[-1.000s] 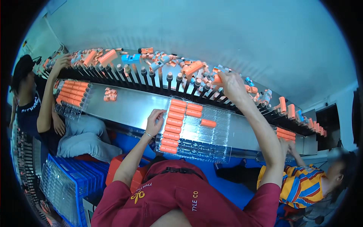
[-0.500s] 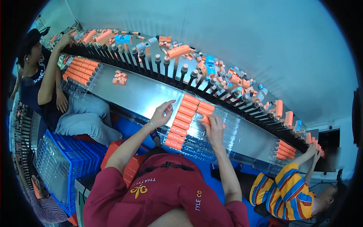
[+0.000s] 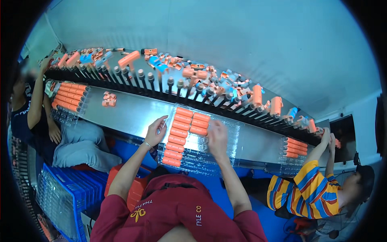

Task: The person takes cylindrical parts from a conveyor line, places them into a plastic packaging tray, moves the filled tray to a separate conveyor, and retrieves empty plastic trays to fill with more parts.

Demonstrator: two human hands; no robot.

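A clear plastic blister tray [image 3: 231,141] lies on the metal bench in front of me. Orange ribbed cylindrical pieces [image 3: 175,140] fill its left column, and a shorter group of orange pieces [image 3: 200,123] fills the top of the second column. Beside the tray's left edge, my left hand [image 3: 155,132] is held with fingers apart, holding nothing I can see. My right hand [image 3: 219,139] hovers over the tray just right of the second column. Motion smears its fingers, so whether they hold anything is unclear.
Black upright pegs [image 3: 141,80] line the bench's far side, some bearing orange or blue pieces, with loose parts [image 3: 225,82] behind. Co-workers sit left and right, by filled trays [image 3: 70,97]. Small orange parts [image 3: 109,99] lie left. Stacked blue crates [image 3: 68,189] stand lower left.
Another orange piece now lies in the tray's second column, where my right hand was holding one. The whole view has shifted, moving the bench leftward in the picture.
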